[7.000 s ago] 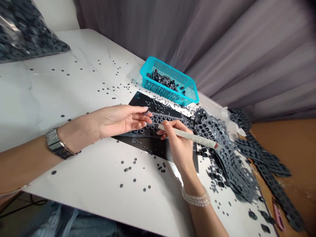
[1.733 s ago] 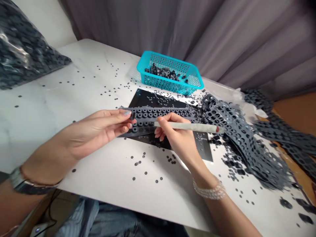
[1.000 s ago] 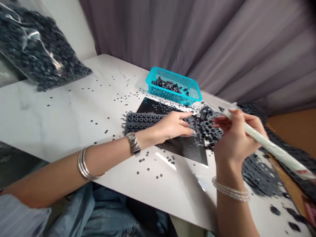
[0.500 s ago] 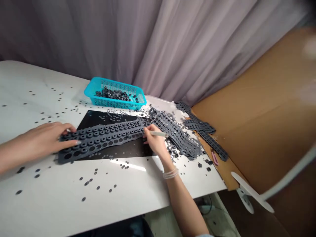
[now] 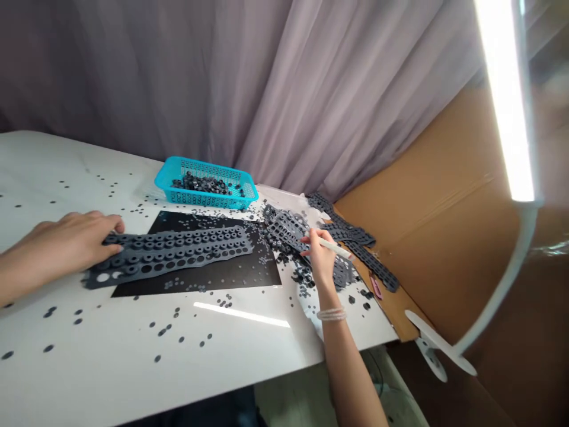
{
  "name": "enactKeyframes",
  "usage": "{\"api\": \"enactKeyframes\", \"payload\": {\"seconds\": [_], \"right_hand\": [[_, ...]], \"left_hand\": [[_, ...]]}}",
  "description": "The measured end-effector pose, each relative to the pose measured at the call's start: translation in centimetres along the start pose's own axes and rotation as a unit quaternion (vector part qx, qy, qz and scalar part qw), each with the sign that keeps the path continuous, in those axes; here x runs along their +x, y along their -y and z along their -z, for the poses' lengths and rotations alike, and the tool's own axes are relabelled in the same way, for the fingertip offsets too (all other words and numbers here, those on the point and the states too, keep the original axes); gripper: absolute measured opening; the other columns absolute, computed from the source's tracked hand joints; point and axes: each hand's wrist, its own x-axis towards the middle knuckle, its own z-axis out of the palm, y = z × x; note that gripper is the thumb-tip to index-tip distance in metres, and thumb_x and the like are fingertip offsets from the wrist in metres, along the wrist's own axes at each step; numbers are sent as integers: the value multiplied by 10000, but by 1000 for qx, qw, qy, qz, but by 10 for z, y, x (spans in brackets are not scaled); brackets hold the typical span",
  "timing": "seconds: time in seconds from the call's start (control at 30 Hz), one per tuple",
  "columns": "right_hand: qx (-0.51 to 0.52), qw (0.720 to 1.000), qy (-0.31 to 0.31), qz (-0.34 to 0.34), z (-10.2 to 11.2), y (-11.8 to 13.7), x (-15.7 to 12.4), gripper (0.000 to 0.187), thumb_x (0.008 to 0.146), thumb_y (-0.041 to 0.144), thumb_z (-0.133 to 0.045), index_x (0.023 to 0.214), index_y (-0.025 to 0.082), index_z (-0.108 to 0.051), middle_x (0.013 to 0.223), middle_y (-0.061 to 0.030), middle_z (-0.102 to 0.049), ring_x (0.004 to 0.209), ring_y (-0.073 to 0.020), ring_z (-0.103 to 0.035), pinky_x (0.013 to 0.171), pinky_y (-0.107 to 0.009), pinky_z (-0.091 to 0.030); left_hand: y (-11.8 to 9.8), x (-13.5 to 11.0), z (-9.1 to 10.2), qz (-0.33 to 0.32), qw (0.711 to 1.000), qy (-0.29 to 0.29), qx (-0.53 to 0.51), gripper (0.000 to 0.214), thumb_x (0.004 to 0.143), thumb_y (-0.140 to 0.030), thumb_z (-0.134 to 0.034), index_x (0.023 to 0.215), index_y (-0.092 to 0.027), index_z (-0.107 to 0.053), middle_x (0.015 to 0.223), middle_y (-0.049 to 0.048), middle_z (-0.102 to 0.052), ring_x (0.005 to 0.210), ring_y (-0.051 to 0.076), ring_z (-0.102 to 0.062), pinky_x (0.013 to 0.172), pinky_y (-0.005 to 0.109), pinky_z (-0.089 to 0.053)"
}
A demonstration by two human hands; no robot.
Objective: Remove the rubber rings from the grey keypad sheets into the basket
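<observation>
A long grey rubber strip [image 5: 169, 254] with rows of raised rings lies across the black mat [image 5: 249, 279]. My left hand [image 5: 73, 237] rests flat on its left end, fingers on the rubber, gripping nothing. My right hand [image 5: 320, 254] pinches a slim white stick [image 5: 335, 248] and hovers at the edge of a heap of punched grey rubber strips [image 5: 287, 228]. Part of the heap is hidden under that hand. Small dark rubber rings [image 5: 178, 332] lie scattered around the mat.
A turquoise mesh basket [image 5: 205, 187] of dark rings stands at the table's back edge. Beyond the white table [image 5: 111, 379] are a cardboard sheet [image 5: 422, 237] with more strips, a small pink object [image 5: 376, 287], a white lamp arm [image 5: 507, 118] and a grey curtain [image 5: 178, 71].
My right hand has moved right, away from the strip's end and onto the heap. The strip now lies flat on the mat, and the view has shifted slightly.
</observation>
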Motion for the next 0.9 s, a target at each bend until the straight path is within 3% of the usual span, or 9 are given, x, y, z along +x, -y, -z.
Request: {"api": "enactKeyframes", "payload": {"seconds": [0.1, 0.2, 0.33, 0.47, 0.57, 0.67, 0.9], "right_hand": [[55, 998, 18, -8, -8, 9, -5, 359, 778, 539, -650, 824, 188, -593, 723, -30, -681, 679, -199, -676, 457, -261, -527], [101, 991, 85, -14, -29, 26, -21, 356, 754, 518, -710, 834, 184, -615, 706, -19, -688, 697, -195, -699, 501, -260, -558], [119, 957, 260, -43, -74, 59, -63, 304, 798, 475, -698, 799, 178, -635, 690, -25, -691, 657, -166, -681, 523, -260, -573], [122, 890, 433, -73, -129, 83, -106, 277, 830, 446, -674, 775, 180, -624, 656, -21, -679, 606, -140, -659, 555, -259, -562], [101, 872, 476, -46, -163, 86, -123, 267, 860, 417, -624, 731, 185, -592, 612, -12, -659, 550, -119, -621, 557, -250, -529], [73, 867, 492, -15, -183, 82, -131, 253, 875, 382, -588, 717, 184, -588, 616, -17, -661, 556, -119, -617, 569, -249, -506], [53, 878, 476, 19, -184, 84, -138, 249, 885, 326, -543, 679, 187, -567, 624, -17, -658, 599, -133, -621, 592, -253, -475]], "left_hand": [[-6, -9, 2, -43, 993, 32, 103, 277, 823, -311, -548, 1050, -192, -652, 968, 79, -620, 854, 237, -550, 667, 273, -298], [-18, -21, 8, -92, 992, 64, 52, 275, 858, -253, -496, 1079, -162, -632, 984, 75, -616, 906, 213, -577, 790, 282, -385], [-29, -37, 19, -97, 992, 87, -4, 229, 870, -240, -469, 921, -180, -684, 979, 71, -673, 884, 188, -599, 788, 278, -416], [-37, -55, 13, -114, 988, 93, -46, 226, 848, -278, -517, 907, -216, -727, 953, 58, -714, 810, 177, -627, 733, 277, -431], [-45, -67, 4, -108, 990, 87, -29, 281, 837, -244, -505, 989, -187, -734, 974, 86, -718, 878, 205, -647, 767, 299, -449], [-53, -71, -1, -85, 992, 96, 14, 298, 813, -184, -490, 968, -173, -744, 922, 86, -720, 841, 210, -651, 747, 312, -449], [-53, -69, -2, -75, 994, 84, 0, 253, 802, -217, -521, 906, -201, -751, 912, 62, -743, 770, 189, -657, 716, 302, -465]]}}
